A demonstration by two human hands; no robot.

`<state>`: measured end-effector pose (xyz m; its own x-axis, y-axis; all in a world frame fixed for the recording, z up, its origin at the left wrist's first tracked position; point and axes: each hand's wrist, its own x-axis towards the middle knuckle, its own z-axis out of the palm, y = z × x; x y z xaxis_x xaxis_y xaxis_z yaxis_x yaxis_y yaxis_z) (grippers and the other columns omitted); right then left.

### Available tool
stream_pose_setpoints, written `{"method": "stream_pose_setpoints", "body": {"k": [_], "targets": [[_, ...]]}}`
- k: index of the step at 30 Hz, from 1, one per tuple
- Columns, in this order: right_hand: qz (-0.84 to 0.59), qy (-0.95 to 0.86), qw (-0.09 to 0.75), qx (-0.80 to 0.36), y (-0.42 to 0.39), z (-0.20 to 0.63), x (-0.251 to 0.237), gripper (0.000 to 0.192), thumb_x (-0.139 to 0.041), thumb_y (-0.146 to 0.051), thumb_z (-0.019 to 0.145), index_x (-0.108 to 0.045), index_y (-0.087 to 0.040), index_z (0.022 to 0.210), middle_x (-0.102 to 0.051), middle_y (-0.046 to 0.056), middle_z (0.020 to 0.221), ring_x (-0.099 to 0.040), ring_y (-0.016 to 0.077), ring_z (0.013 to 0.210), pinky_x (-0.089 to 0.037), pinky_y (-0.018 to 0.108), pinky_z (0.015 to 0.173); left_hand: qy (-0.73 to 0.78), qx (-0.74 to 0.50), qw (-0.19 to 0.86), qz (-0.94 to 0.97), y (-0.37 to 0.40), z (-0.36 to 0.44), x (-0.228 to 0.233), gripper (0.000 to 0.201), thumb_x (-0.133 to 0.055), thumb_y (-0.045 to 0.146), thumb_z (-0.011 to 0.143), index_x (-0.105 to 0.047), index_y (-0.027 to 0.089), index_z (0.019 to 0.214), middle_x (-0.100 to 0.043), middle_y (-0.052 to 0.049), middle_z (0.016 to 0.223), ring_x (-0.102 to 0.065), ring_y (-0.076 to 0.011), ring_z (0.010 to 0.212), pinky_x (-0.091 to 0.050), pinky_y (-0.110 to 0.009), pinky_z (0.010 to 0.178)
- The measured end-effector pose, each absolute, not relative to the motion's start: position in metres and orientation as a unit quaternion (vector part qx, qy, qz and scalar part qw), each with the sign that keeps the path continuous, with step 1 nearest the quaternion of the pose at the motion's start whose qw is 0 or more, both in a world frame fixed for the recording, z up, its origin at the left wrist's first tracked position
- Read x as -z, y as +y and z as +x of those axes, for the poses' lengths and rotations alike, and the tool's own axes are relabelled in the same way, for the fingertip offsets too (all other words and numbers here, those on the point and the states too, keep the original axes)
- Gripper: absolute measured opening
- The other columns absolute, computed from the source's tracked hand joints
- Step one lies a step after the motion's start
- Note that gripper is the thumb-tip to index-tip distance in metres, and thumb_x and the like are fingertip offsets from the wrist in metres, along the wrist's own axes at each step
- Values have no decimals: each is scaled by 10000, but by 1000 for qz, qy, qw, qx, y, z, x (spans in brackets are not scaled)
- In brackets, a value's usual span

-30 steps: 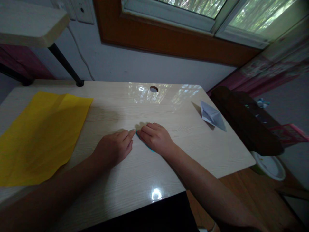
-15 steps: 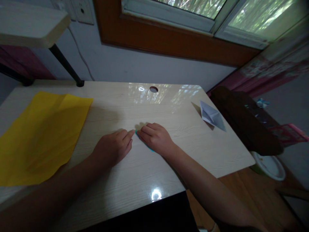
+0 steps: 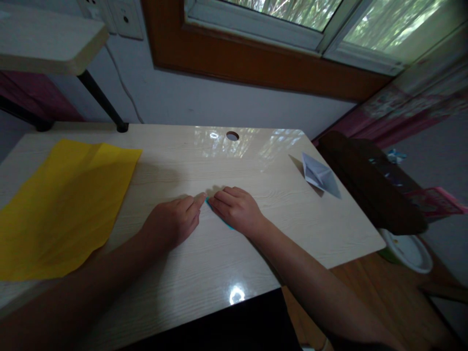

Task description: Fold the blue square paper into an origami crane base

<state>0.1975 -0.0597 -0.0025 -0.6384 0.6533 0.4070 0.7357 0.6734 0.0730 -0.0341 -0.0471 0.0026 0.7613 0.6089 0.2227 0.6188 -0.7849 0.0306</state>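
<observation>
- The right hand [image 3: 237, 210] lies flat, palm down, over a small folded piece of blue paper [image 3: 210, 204], pinning it to the counter [image 3: 219, 263]; it presses the paper rather than gripping it.
- The left hand [image 3: 171, 222] rests just beside it, fingers loosely curled, its forefinger tip touching the blue paper's near corner. It holds nothing.
- The blue paper sits directly under the right hand's fingers, between the two hands; only a thin sliver shows at the fingertips and along the hand's lower edge.
- By its look the paper is very light, thin and limp, and likely to slide on the glossy counter. It would tear or crease wrongly under a rough pull, so the folded edges or a corner seem the best places to pinch.
- Its shape, size and number of folds are hidden by the right hand.
- Well to the left of the left hand lies a large yellow sheet [image 3: 66, 204], flat, with its far-left end cut off by the frame.
- Well to the right of the right hand, near the counter's edge, stands a white folded paper figure [image 3: 321, 175]; its exact form is hard to make out.
</observation>
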Motion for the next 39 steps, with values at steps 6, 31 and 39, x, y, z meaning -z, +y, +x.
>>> {"method": "stream_pose_setpoints", "body": {"k": [6, 31, 39], "targets": [[-389, -898, 172, 112, -60, 198, 2, 220, -503, -211, 1029, -697, -183, 927, -643, 36, 809, -541, 172, 779, -398, 335, 685, -329, 98, 18, -939, -47, -33, -3, 390, -481, 203, 977, -581, 135, 1347, -654, -68, 873, -617, -188, 736, -480, -295, 611], [-374, -906, 197, 10, -82, 235, -1, 266, -593, -321, 984, -714, -165, 1163, -708, 100, 1068, -623, 222, 971, -564, 390, 859, -293, 119, 49, -947, -48, -30, -1, 392, -471, 203, 987, -586, 112, 1350, -649, -68, 875, -614, -192, 723, -485, -318, 617], [-374, -906, 200, 10, -83, 235, 2, 253, -610, -302, 975, -714, -173, 1167, -705, 93, 1093, -617, 223, 989, -559, 389, 868, -296, 122, 25, -947, -48, -27, -2, 377, -487, 247, 995, -608, 133, 1333, -659, -72, 892, -625, -190, 738, -497, -316, 625]]}}
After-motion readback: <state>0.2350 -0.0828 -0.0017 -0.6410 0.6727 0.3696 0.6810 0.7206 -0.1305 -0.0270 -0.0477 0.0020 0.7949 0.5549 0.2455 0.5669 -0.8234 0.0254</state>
